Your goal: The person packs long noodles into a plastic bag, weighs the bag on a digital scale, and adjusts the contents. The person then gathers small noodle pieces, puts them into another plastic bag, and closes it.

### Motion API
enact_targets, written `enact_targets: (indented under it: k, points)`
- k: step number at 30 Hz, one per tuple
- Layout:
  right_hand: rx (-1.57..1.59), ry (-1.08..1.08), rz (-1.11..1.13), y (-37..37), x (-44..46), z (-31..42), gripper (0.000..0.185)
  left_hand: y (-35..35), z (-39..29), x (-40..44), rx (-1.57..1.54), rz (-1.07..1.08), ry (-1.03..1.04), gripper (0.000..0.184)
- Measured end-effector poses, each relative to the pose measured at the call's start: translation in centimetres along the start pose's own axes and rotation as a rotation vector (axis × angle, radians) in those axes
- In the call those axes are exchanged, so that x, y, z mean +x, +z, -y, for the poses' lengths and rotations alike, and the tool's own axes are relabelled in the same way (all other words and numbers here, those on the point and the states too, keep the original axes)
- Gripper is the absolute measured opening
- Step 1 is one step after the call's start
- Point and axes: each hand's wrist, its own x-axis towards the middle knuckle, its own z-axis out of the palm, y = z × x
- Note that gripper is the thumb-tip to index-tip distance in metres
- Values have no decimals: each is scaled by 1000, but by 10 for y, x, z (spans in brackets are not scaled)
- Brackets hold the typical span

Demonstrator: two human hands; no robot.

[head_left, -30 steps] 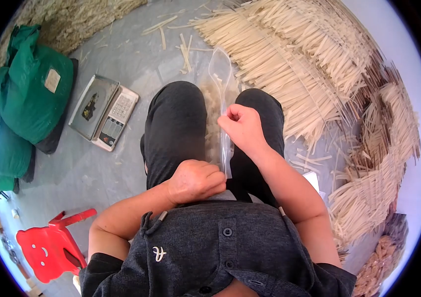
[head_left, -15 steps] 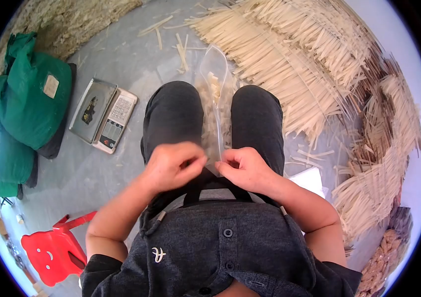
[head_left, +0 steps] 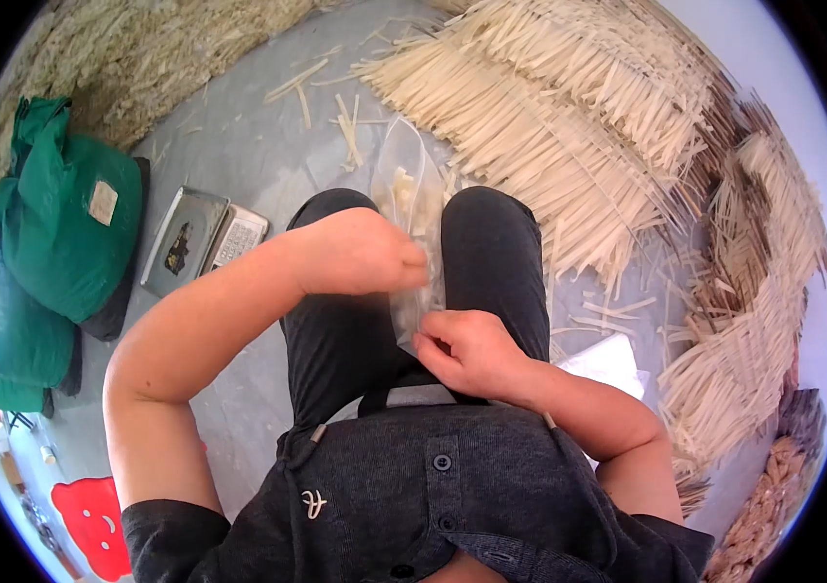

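Note:
A clear plastic bag [head_left: 402,160] with pale pieces inside stands between my knees, its wide opening facing away from me. My right hand [head_left: 472,352] pinches the bag's edge at the end nearest my waist. Closed fingers of my left hand [head_left: 365,255] rest at the bag's edge about midway along it. The left fingertips are slightly blurred, with the bag's rim running beneath them.
Green sacks [head_left: 68,223] and a scale [head_left: 205,238] with dark bits on its pan are at the left. A red stool [head_left: 93,525] is lower left. Pale strips [head_left: 569,165] are piled at the right, near white paper [head_left: 608,367]. A fibrous heap [head_left: 141,58] lies upper left.
My left hand first came off the near end of the bag, then moved forward along its edge. My right hand slid back toward my waist. The view has shifted slightly.

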Motion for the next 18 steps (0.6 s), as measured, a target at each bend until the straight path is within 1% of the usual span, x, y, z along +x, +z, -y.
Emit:
enact_targets:
  k: [2,4,5,7,11,13,16,18]
  points:
    - [-1,-4,-5,-1,-1,1,24,3,5,0,22,11,-1,31]
    - [-9,-36,3,-3,0,1,23,5,11,-1,-5,-67,-3,32]
    - [-7,-35,2,-3,0,0,23,8,13,-2,-5,-65,-2,32]
    - [-24,-80,-4,-3,0,-2,23,13,17,-3,-22,-193,-13,28]
    - [-15,-88,21,-3,-1,-3,22,19,29,-5,49,-150,-37,33]
    - [-27,-110,36,-1,-2,-5,21,18,36,-5,14,-113,-155,32]
    - [-28,-121,31,-1,-3,-7,21,24,48,-2,6,-152,-152,34]
    - [-32,-129,28,-1,-4,-9,21,25,56,1,28,-125,-187,35]
